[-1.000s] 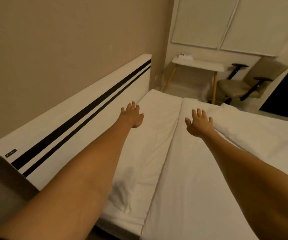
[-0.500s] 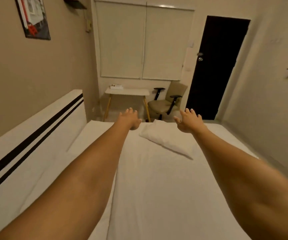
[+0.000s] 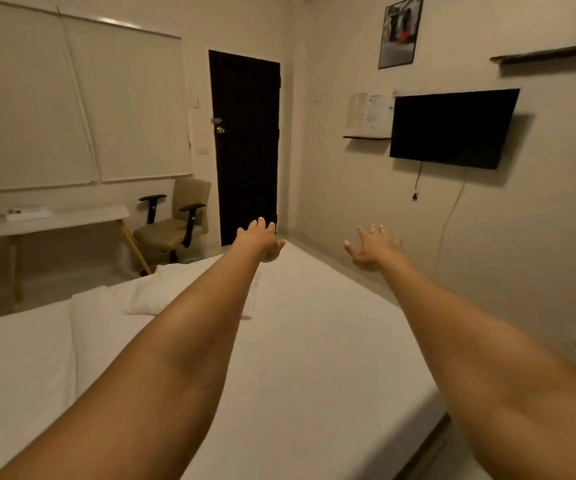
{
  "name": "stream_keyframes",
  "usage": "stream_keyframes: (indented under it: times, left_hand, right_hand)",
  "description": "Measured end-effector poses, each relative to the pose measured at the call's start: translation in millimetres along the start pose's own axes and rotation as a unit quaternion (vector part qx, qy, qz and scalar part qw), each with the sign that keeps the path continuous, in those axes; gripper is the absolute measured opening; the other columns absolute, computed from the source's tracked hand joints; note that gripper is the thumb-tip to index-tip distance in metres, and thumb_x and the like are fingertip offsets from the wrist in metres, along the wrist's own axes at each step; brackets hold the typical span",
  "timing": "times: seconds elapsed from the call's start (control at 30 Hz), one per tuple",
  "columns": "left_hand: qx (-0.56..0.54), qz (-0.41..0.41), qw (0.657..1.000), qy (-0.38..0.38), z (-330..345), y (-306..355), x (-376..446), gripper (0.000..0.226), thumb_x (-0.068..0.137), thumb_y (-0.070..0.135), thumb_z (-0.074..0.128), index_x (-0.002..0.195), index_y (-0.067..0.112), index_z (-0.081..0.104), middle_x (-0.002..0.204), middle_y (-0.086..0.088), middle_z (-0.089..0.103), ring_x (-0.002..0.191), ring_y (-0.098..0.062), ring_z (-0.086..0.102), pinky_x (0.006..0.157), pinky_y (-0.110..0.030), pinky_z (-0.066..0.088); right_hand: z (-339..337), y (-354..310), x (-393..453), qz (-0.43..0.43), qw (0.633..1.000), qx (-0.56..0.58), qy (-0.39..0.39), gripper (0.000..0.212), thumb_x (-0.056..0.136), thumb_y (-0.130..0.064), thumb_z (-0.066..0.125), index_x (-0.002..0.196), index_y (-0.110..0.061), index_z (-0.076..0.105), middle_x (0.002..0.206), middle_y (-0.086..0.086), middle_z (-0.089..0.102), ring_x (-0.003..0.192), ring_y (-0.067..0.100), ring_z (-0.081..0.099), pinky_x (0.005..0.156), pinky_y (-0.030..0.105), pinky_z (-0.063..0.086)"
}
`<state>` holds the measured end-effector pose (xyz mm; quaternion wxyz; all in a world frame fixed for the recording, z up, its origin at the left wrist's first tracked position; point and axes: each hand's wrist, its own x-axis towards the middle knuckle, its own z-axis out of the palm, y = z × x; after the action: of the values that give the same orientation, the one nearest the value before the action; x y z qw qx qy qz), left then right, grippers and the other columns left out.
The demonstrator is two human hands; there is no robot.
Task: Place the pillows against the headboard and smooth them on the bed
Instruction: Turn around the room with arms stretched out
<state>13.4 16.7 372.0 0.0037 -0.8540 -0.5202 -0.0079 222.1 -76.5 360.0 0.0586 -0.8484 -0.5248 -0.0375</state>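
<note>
A white pillow lies flat on the white bed, near the bed's far left side, partly hidden behind my left forearm. Both my arms stretch out over the bed. My left hand is open, fingers spread, in the air beyond the pillow and apart from it. My right hand is open too, held above the bed's far right edge, holding nothing. The headboard is out of view.
A white desk and a beige armchair stand past the bed at the left. A dark door is straight ahead. A wall-mounted TV hangs on the right wall, with a narrow floor strip beside the bed.
The view has swung right, away from the headboard toward the door and TV wall. Both arms stayed outstretched and open, and the pillow now lies left of my left arm.
</note>
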Motion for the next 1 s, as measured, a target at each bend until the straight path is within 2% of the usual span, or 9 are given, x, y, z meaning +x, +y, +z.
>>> stream_keyframes:
  times: [0.3,0.47,0.73,1.0]
  left_hand:
    - [-0.017,0.118,0.992,0.031,-17,226,60,0.069,0.101,0.049,0.027,0.155,0.011,0.008,0.164,-0.012,0.001,0.151,-0.029,0.005,0.120,-0.051,0.012]
    - [-0.025,0.174,0.984,0.019,-12,337,77,0.068,0.102,0.047,0.025,0.156,0.010,0.008,0.164,-0.013,0.001,0.151,-0.030,0.005,0.121,-0.051,0.012]
    - [-0.023,0.232,0.972,-0.009,0,467,123,0.064,0.103,0.043,0.026,0.155,0.008,0.010,0.163,-0.015,0.002,0.151,-0.032,0.006,0.121,-0.051,0.012]
    - [-0.022,0.282,0.959,0.009,-3,587,227,0.064,0.103,0.043,0.025,0.155,0.008,0.011,0.163,-0.014,0.003,0.151,-0.032,0.007,0.122,-0.049,0.013]
  right_hand:
    - [-42,213,-2,0.110,0.993,-0.015,0.049,0.066,0.100,-0.051,0.029,0.153,-0.012,0.022,0.160,0.012,0.020,0.148,0.030,0.014,0.116,0.051,0.020]
    - [-51,320,4,0.152,0.987,-0.034,0.037,0.066,0.100,-0.051,0.027,0.154,-0.013,0.020,0.160,0.012,0.019,0.148,0.030,0.015,0.115,0.051,0.020]
    - [-32,446,34,0.200,0.979,-0.041,0.006,0.067,0.100,-0.052,0.027,0.154,-0.014,0.016,0.161,0.012,0.016,0.148,0.030,0.012,0.115,0.051,0.019]
    - [-31,555,115,0.257,0.965,-0.042,0.011,0.066,0.100,-0.051,0.025,0.155,-0.014,0.015,0.162,0.011,0.012,0.149,0.029,0.010,0.118,0.050,0.018]
